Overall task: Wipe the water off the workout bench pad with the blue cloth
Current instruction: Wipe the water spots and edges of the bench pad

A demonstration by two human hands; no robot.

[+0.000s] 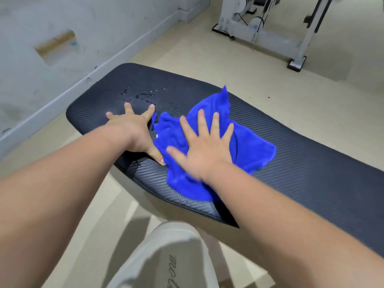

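A black ribbed workout bench pad [301, 146] runs from centre left to the right edge. Water drops [137, 96] glisten on its far left part, and a few more drops [182, 199] sit near its front edge. A crumpled blue cloth [247, 142] lies on the pad's middle. My right hand [205, 146] lies flat on the cloth, fingers spread, pressing it down. My left hand [133, 129] rests flat on the bare pad just left of the cloth, fingers spread, its thumb touching the cloth's edge.
A white wall with a baseboard [87, 80] runs along the left. A grey exercise machine frame [270, 32] stands on the beige floor at the back right. My knee in light trousers [172, 258] is below the pad's front edge.
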